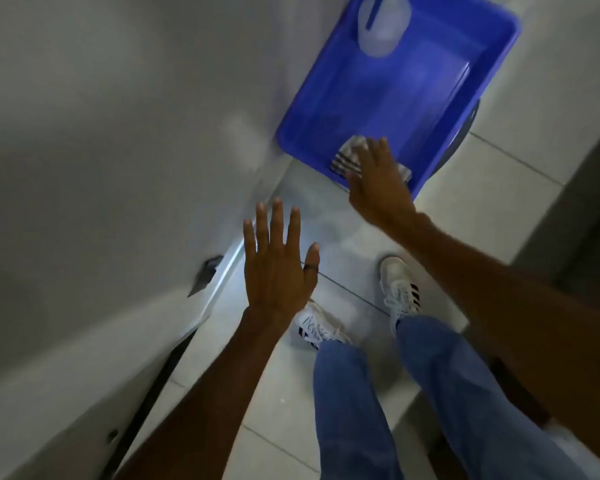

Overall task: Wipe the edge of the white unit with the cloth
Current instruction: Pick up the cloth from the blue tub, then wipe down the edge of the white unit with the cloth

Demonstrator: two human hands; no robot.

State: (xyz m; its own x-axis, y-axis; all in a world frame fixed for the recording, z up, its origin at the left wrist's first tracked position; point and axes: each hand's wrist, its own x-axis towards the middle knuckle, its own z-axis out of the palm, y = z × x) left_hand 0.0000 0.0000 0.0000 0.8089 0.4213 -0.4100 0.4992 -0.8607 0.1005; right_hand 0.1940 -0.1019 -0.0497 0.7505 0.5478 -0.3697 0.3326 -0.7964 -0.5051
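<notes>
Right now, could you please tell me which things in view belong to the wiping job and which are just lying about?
Belongs to the job:
- striped cloth, under the right hand at the tub's rim
- white unit
- left hand, open and empty, near the unit's edge

Just lying about:
- blue plastic tub
- translucent jug inside the tub
- tiled floor

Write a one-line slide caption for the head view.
Right hand on striped cloth at blue tub rim; left hand open beside white unit.
</notes>
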